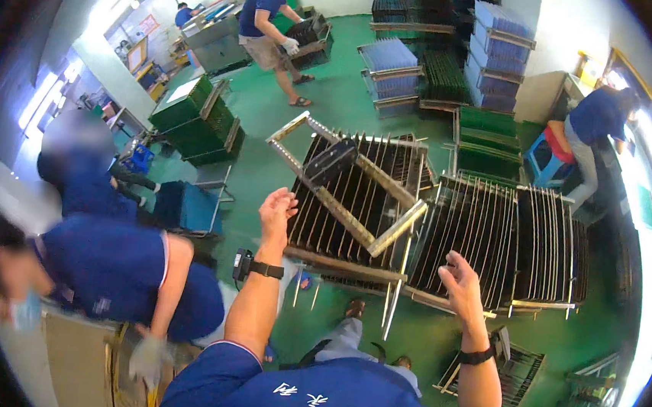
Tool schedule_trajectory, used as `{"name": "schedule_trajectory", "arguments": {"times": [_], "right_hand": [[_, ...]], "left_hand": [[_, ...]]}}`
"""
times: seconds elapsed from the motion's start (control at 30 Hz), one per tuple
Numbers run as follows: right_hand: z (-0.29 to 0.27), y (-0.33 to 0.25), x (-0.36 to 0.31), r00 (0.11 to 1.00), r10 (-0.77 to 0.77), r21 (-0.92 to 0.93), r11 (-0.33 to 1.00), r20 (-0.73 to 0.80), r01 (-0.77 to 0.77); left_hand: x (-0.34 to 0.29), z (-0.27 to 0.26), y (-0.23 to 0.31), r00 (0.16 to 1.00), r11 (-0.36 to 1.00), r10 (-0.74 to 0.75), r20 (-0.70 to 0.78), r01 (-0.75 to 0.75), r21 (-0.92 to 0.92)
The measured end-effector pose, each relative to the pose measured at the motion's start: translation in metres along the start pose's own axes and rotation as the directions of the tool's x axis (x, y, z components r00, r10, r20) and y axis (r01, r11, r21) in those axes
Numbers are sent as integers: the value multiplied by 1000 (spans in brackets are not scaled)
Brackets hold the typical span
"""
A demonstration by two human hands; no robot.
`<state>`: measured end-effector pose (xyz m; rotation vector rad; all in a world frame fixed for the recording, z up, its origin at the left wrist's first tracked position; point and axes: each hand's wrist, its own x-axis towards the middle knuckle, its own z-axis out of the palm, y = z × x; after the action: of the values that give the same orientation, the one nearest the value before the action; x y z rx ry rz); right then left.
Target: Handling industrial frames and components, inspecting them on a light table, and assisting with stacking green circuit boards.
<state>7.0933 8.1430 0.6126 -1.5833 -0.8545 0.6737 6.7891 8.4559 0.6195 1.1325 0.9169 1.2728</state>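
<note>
Metal frame (pixel 398 228) appears to rest askew on a rack (pixel 344 265), dark panels (pixel 315 226) presumably spaced to protect their faces. Left of the frame, left hand (pixel 278 213) empty, fingers loosely parted; lower right, right hand (pixel 460 284) likewise empty, spread.

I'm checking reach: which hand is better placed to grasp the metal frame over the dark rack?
Probably the left hand: it looks empty and lies nearer the metal frame in this view. The right hand, also seemingly empty, is farther off to its right.
</note>
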Motion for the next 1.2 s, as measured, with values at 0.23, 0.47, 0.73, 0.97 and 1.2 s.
{"name": "schedule_trajectory", "arguments": {"times": [0.23,0.47,0.73,0.97,1.2], "right_hand": [[45,-2,132,994,10,-523,850,-112,-67],[86,-26,123,899,396,-208,878,-188,-430],[118,-15,108,898,410,-257,861,-160,-439],[121,-23,106,897,406,-109,897,-177,-428],[83,-71,114,931,348,-40,934,-114,-354]], "left_hand": [[116,-13,-8,997,997,-22,-73,27,78],[239,-68,-26,947,764,320,10,-265,589],[333,-63,-42,949,532,148,279,-314,786],[340,-55,-46,960,725,-135,247,-74,684],[313,-73,-12,967,782,-170,191,14,623]]}}
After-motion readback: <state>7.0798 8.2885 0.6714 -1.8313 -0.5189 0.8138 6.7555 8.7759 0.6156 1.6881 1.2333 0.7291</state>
